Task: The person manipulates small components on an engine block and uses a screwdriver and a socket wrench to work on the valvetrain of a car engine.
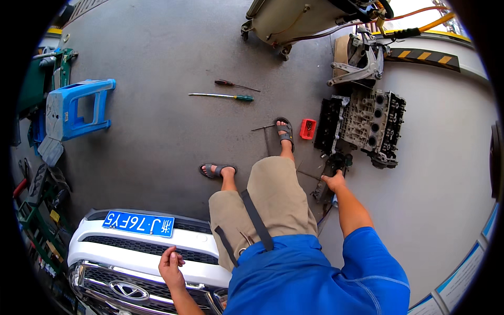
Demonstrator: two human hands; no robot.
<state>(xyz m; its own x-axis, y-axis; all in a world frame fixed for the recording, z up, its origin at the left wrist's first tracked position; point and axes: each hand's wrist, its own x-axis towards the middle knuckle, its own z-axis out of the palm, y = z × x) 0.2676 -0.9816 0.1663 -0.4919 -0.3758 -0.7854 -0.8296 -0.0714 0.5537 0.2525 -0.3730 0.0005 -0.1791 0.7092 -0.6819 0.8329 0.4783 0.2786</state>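
My right hand (334, 181) is closed on a dark, dirty metal engine part (331, 168) at the lower end of an engine assembly. That assembly has a black cylinder head (326, 126) and a pale cast section (360, 118) with a row of round ports. A small red tray (308, 126) of dark bits lies beside it, near my sandalled right foot. My left hand (171, 260) hangs over the white car bumper (157, 241), fingers loosely bent and apart, with nothing visible in it.
Two screwdrivers (220, 96) and thin rods (261, 127) lie on the grey floor. A blue step stool (79, 110) stands left, beside tools and green racks (42, 231). A wheeled tank (294, 23) with hoses and a metal bracket assembly (357, 68) stand at the top.
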